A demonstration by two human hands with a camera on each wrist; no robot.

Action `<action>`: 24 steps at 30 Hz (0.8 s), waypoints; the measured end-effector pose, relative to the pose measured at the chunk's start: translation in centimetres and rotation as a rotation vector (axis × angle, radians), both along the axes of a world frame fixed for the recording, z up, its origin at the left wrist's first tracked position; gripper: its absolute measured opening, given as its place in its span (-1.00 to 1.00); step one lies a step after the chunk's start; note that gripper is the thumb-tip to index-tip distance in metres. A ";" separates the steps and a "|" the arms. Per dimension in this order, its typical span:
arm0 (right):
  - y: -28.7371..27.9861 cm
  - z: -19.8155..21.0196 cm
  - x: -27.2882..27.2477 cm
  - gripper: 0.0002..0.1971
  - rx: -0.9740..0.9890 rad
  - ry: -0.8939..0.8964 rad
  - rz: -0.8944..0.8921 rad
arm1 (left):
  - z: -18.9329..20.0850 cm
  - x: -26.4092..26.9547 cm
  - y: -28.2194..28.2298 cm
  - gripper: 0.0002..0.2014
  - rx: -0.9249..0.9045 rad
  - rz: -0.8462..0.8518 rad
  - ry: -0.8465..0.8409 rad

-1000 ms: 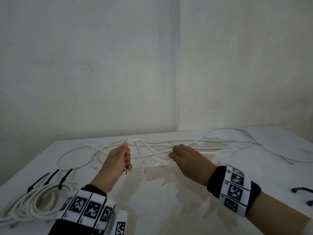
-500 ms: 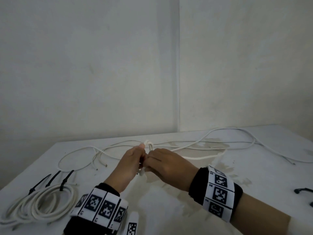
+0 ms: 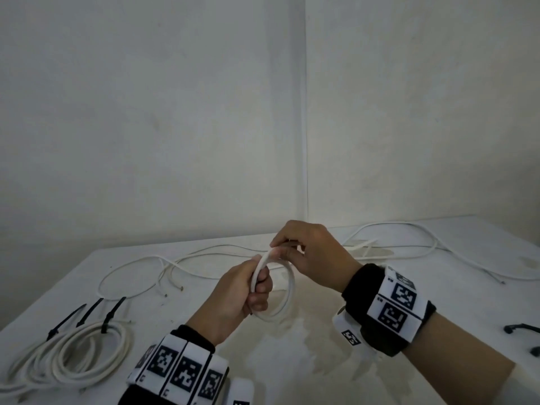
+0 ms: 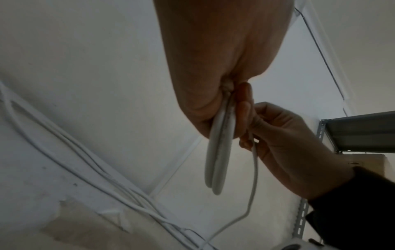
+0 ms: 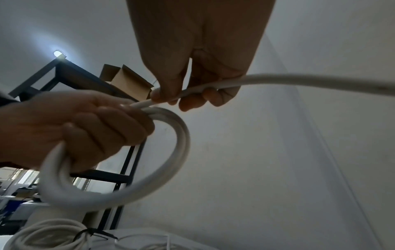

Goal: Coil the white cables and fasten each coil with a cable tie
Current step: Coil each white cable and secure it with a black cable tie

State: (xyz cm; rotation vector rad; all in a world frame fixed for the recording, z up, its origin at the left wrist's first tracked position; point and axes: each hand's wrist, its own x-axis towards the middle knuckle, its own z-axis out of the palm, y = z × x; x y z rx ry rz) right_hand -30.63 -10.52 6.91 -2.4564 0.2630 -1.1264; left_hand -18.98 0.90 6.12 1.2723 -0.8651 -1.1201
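Flanking us, a tied coil (image 3: 73,350) and loose cables (image 3: 409,244) lie; our left hand (image 3: 239,293) grips 2 loops (image 3: 280,290); our right hand (image 3: 309,252) pinches the running cable (image 5: 299,81).

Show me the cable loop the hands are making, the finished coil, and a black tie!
cable loop (image 3: 289,290), head view, on its right curve.
finished coil (image 3: 73,356), head view, on its white strands lying on the table.
black tie (image 3: 112,311), head view, on the strap around that coil.

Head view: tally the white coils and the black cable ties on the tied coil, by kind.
Tied coil: 1
Half-wound coil, held in the left hand: 1
Black cable ties on the tied coil: 3
Total: 5
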 end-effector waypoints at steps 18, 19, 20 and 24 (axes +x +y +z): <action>-3.5 -3.0 -2.4 -0.96 0.276 0.106 -0.217 | 0.9 2.0 0.4 -0.58 -0.237 0.227 0.331; -3.8 -3.3 -2.5 -0.93 0.264 0.126 -0.229 | 1.1 2.2 0.4 -0.58 -0.258 0.253 0.341; -4.1 -3.6 -2.6 -0.91 0.253 0.148 -0.248 | 1.3 2.6 0.5 -0.58 -0.282 0.279 0.354; -5.5 -4.5 -3.4 -0.94 0.221 0.197 -0.326 | 1.9 4.3 0.8 -0.58 -0.371 0.389 0.408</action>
